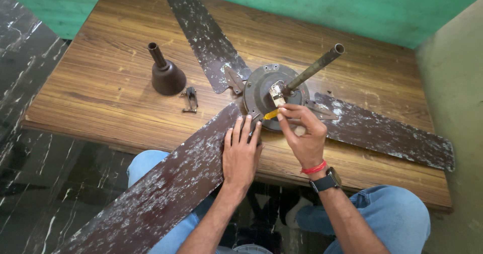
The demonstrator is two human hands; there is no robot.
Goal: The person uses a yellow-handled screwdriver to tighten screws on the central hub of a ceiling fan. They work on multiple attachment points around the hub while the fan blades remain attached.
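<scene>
Three worn brown blades radiating from ceiling fan motor [274, 90] lying on wooden bench [100, 83], downrod [314, 68] angled up and right. Left hand [241, 151] pressed flat, fingers spread, on root of near blade [166, 183], just beside motor housing. Right hand [302, 131] pinched shut on yellow-handled screwdriver [271, 114], tip at motor rim by blade bracket. Step judged: working a blade screw at the hub. Next move judged to call for steady downward pressure, tip kept seated, blade held against turning. Near blade overhanging front bench edge, above knees; right blade [382, 133] reaching toward right edge near wall. Canopy cup [166, 75] and small metal clip [190, 99] well apart to left; open bench surface between them and hub.
</scene>
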